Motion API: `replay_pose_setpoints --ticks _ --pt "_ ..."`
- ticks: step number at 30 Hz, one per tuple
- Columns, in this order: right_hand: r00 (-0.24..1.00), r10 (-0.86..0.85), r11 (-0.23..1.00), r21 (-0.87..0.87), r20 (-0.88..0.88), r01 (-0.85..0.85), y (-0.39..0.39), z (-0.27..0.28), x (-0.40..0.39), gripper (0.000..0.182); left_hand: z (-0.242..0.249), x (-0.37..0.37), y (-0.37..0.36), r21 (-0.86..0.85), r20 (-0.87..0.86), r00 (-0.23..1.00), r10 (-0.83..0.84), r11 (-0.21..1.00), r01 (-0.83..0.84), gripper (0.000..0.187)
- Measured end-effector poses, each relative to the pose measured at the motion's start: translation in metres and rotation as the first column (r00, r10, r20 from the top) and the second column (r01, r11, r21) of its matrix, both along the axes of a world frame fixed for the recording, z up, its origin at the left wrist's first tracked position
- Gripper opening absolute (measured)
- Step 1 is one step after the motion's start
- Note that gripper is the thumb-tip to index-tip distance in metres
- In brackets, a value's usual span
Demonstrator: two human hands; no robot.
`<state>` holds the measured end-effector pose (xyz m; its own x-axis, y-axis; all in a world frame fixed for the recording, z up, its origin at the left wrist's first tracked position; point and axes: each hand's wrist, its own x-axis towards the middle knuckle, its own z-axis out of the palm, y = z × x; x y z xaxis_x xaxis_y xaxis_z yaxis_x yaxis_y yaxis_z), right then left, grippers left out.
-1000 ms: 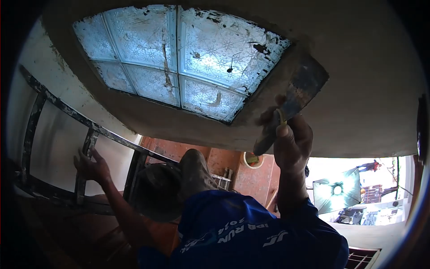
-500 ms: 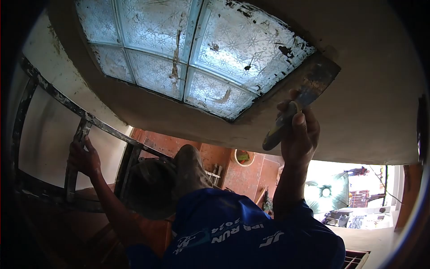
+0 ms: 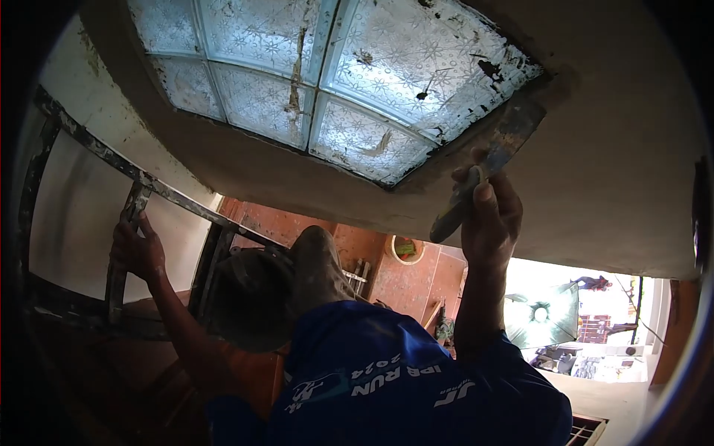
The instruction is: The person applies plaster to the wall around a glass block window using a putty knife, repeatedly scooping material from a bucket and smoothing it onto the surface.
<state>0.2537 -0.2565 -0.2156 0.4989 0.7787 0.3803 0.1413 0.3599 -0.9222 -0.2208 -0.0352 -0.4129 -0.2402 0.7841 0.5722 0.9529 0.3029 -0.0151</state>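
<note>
My right hand (image 3: pixel 492 215) is wrapped round the handle of a putty knife (image 3: pixel 513 135). Its broad, stained blade lies close to the plastered wall (image 3: pixel 595 171), beside the lower right edge of a glass block window (image 3: pixel 387 82). Smears and dark flecks of plaster mark the patterned glass, most of all along that edge. Over on the left, my left hand (image 3: pixel 138 249) grips a rung of a paint-spattered metal ladder (image 3: pixel 137 197), fingers closed around the bar.
A dark bucket (image 3: pixel 249 301) hangs or stands by the ladder, beside my knee. Far below on the reddish floor (image 3: pixel 405 297) is a pale round tub (image 3: pixel 406 251) with something green inside. At the lower right a bright opening shows a large translucent canopy (image 3: pixel 541 312).
My right hand and the putty knife have shifted slightly left, the blade moving away from the window's right corner. The view has tilted a little; my left hand keeps its grip.
</note>
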Motion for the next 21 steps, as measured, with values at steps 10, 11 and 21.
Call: replay_pose_setpoints --ticks 10,11,21 --pt "0.999 0.007 0.984 -0.175 -0.031 -0.012 -0.008 -0.051 -0.003 0.051 0.001 0.003 -0.003 0.020 -0.096 0.995 0.037 0.999 -0.035 0.054" --pt "0.999 0.010 0.982 -0.186 -0.032 -0.016 -0.008 -0.055 -0.002 0.051 0.003 0.004 -0.003 0.006 -0.089 0.995 0.040 0.999 -0.040 0.054" --pt "0.998 0.008 0.953 -0.302 -0.058 -0.025 -0.015 -0.099 -0.003 0.044 0.002 0.003 -0.002 0.046 -0.070 0.997 0.009 0.999 -0.005 0.056"
